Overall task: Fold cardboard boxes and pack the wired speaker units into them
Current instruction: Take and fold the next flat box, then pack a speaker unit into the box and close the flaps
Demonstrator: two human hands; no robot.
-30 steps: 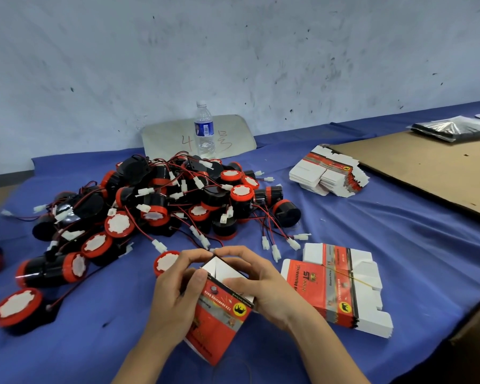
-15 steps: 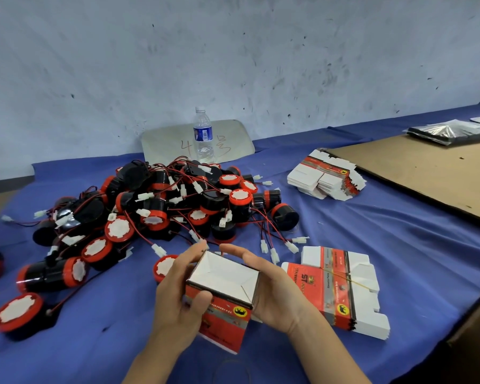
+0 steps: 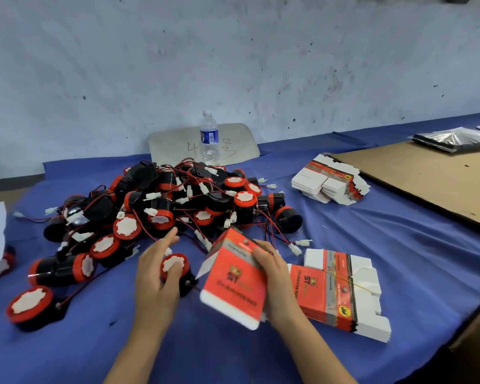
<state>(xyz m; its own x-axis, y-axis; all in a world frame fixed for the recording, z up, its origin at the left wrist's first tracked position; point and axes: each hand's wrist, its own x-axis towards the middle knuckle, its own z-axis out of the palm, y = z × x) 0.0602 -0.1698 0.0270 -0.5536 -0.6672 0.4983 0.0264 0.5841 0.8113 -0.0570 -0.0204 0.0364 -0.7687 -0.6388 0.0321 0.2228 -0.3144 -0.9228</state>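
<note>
Now my left hand (image 3: 155, 275), fingers spread, touches the red-rimmed black speaker (image 3: 173, 265), just left of the red cardboard box (image 3: 233, 284) my right hand (image 3: 275, 275) grips.

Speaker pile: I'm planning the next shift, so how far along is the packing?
Done: one box is folded up, gripped by the right hand. In hand: the left hand touches a speaker unit, seemingly to load it. Left: the speaker pile, the near stack of flat boxes and the far stack; no finished packs show.

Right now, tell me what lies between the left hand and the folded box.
Head view: one red-capped speaker unit lies there on the blue cloth, by the thumb of the left hand.
</note>
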